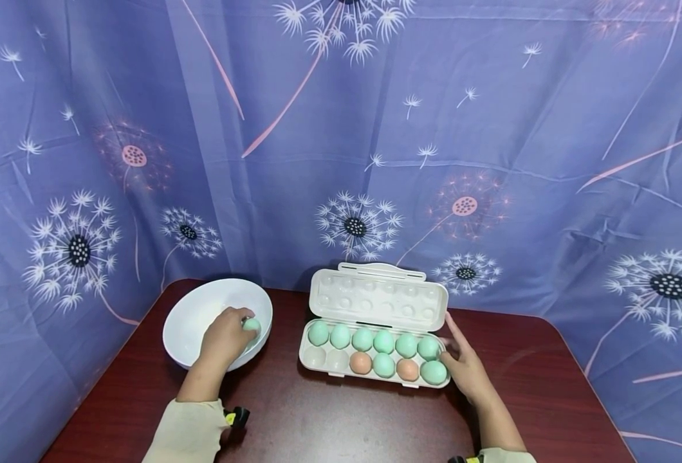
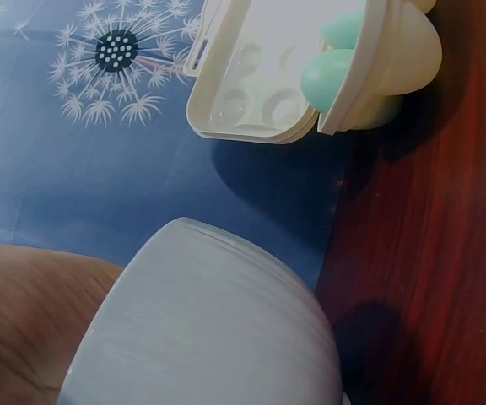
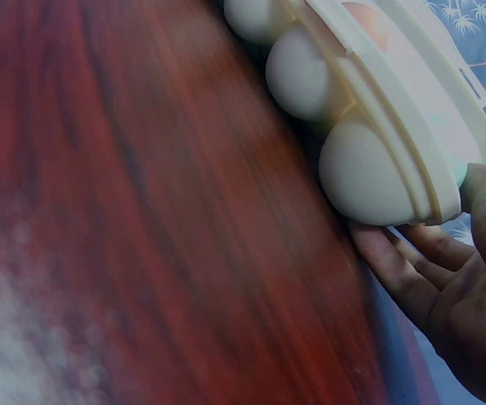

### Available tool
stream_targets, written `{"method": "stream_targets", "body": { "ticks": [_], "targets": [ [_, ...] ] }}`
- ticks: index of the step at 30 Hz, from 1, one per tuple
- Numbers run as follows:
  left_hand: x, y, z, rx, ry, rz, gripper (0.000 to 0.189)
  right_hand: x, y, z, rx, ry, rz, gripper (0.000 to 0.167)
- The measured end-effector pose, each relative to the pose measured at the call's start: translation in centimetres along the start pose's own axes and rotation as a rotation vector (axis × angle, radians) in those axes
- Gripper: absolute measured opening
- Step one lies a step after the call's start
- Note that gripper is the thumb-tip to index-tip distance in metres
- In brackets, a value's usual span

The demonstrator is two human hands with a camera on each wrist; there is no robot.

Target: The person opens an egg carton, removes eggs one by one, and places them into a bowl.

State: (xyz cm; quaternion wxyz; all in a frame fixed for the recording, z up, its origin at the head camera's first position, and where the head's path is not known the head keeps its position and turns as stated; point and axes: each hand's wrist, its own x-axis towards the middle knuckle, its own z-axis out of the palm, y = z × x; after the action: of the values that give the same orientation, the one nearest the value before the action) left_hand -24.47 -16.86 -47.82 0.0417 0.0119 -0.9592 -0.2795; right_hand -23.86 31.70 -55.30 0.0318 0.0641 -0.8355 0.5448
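Inside the white bowl (image 1: 181, 325), my left hand (image 1: 225, 335) holds a pale green egg (image 1: 251, 325) between thumb and fingers. The left wrist view shows part of that hand behind the bowl's outer wall (image 2: 218, 312), which hides the egg. My right hand (image 1: 467, 370) grips the right end of the open egg carton (image 1: 338, 374), thumb over the rim and fingers around the outer end. Most cups hold green eggs (image 1: 384, 365); two hold brown eggs, one being the left brown egg (image 1: 361, 363). Two front-left cups (image 1: 326, 359) are empty.
The carton's lid (image 1: 378, 299) leans back, raised, near the patterned cloth (image 1: 352, 161) behind the table. The bowl stands to the left of the carton on the dark red wooden table (image 1: 318, 424). Cloth also hangs along the left side.
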Motion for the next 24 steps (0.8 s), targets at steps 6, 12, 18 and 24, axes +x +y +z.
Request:
{"method": "stream_targets", "body": {
  "ticks": [6, 12, 18, 24],
  "targets": [
    [-0.08, -0.01, 0.04, 0.003, -0.013, 0.011, 0.038, 0.04, 0.06, -0.01, 0.01, -0.002, -0.003, 0.085],
    [-0.02, -0.13, 0.12, 0.013, -0.008, 0.013, 0.039, 0.1, 0.02, -0.06, 0.008, 0.0, 0.0, 0.086],
    [0.01, -0.2, 0.14, 0.021, -0.005, 0.014, 0.039, 0.22, 0.08, -0.05, 0.002, 0.006, -0.003, 0.086],
    [-0.07, -0.15, 0.13, 0.023, -0.005, 0.01, 0.037, 0.19, 0.21, 0.0, 0.004, 0.009, -0.007, 0.087]
  ]
}}
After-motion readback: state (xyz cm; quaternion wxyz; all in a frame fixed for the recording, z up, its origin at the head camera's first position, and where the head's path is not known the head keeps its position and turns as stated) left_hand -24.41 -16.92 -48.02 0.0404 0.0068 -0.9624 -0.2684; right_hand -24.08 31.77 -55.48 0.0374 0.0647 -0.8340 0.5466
